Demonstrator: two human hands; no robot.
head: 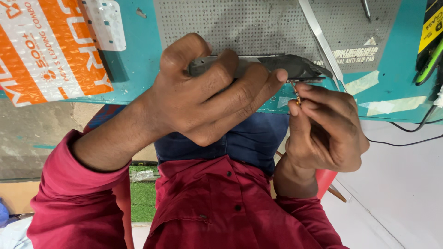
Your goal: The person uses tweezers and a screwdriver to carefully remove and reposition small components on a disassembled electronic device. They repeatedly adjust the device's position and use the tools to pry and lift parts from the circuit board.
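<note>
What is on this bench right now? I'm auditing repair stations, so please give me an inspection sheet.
Surface: teal mat with a grey perforated pad on it.
Job's things: dark flat device; small brownish part at its edge.
Clutter: orange and white padded mailer, white perforated plate, metal strip, tape scraps, yellow-green tool.
Grippers: left hand grips the device; right hand pinches the small part.
Cables: black cables run off the mat's right side.
Surroundings: green turf and grey floor below.
</note>
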